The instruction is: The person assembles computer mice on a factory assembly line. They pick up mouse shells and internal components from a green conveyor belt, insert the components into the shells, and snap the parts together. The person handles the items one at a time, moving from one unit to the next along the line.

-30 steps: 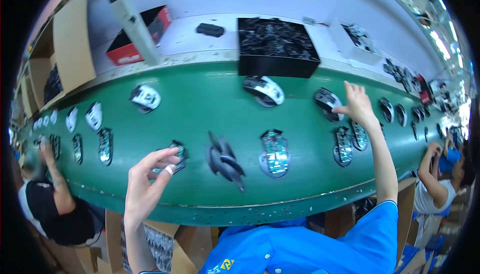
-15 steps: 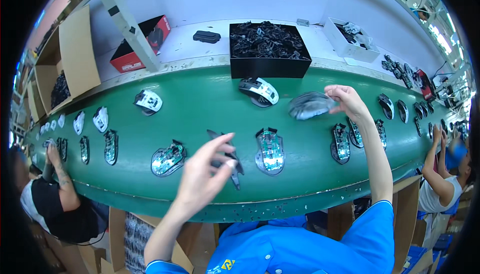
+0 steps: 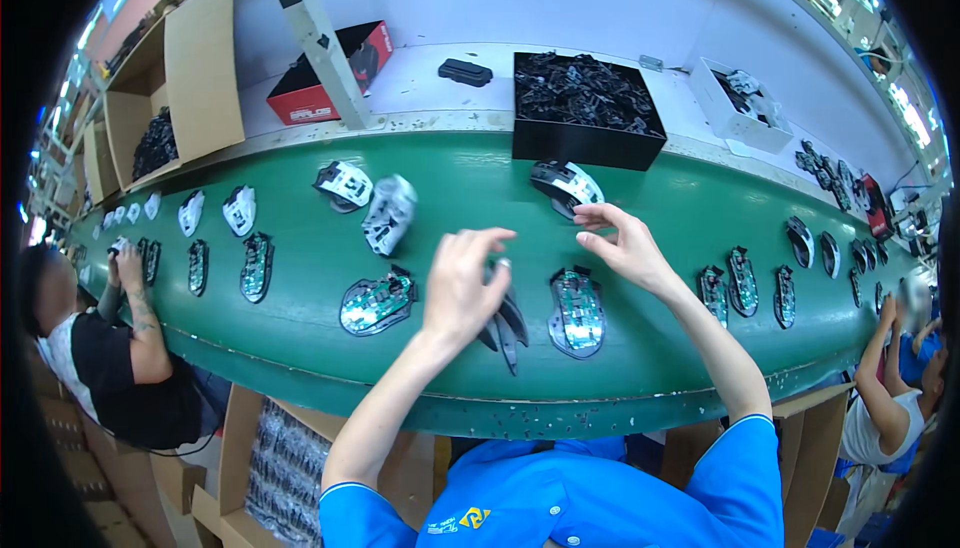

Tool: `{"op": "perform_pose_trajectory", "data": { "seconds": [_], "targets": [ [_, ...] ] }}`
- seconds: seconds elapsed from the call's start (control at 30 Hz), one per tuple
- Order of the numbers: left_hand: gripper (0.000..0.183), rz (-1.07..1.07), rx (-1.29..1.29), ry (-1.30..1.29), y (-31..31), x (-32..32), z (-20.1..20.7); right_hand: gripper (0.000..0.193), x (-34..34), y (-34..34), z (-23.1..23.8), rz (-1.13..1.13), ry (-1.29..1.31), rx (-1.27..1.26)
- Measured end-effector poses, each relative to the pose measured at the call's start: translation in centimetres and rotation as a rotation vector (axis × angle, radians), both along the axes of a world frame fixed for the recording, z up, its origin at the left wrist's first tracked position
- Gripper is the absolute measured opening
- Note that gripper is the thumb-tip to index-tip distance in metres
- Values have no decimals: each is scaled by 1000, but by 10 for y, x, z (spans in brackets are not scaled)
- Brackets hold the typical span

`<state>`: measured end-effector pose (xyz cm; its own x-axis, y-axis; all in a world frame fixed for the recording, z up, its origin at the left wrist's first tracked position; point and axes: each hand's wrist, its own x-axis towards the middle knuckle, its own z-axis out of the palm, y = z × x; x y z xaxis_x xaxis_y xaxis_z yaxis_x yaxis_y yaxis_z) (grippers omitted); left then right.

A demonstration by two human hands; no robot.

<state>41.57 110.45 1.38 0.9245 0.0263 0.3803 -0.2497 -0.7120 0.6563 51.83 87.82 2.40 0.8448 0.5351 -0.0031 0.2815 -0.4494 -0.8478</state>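
Note:
My left hand point(image 3: 465, 283), fingers apart, hovers over thin black plastic pieces point(image 3: 508, 333) on the green surface; it partly hides them. My right hand point(image 3: 625, 248) is open, thumb and index finger spread, just in front of a black-and-white mouse shell point(image 3: 567, 186). Between and below the hands lies a mouse base with a green circuit board point(image 3: 577, 313). Another such base point(image 3: 378, 303) rests left of my left hand. Farther left, a motion-blurred white shell point(image 3: 388, 213) is close beside another white mouse shell point(image 3: 343, 186).
Beyond the green work surface point(image 3: 470, 163), a black box of small dark parts point(image 3: 590, 143) stands on a shelf. A white box point(image 3: 740, 113), a red box point(image 3: 305, 103) and a cardboard box point(image 3: 205, 78) flank it. More shells and bases line both sides. People work at left and right.
The blurred shell at my right hand is no longer there; a blurred white shell now shows at the left. My right hand has moved left and nearer. The view has shifted slightly.

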Motion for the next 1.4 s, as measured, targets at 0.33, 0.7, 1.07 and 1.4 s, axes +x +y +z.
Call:
{"op": "perform_pose_trajectory", "data": {
  "seconds": [0.33,0.7,1.07,1.4],
  "targets": [
    [84,610,440,-169,144,8,-7,37,-8,38,1,106,-278,-98],
    [85,713,425,175,140,65,-22,36,-10,44,2,123,-372,-134],
    [79,422,201,-285,102,25,11,51,-21,35,25,73,-320,8],
    [106,-46,-37,-324,27,-36,61,88,-55,48,71,307,-525,238]
  ]
}}
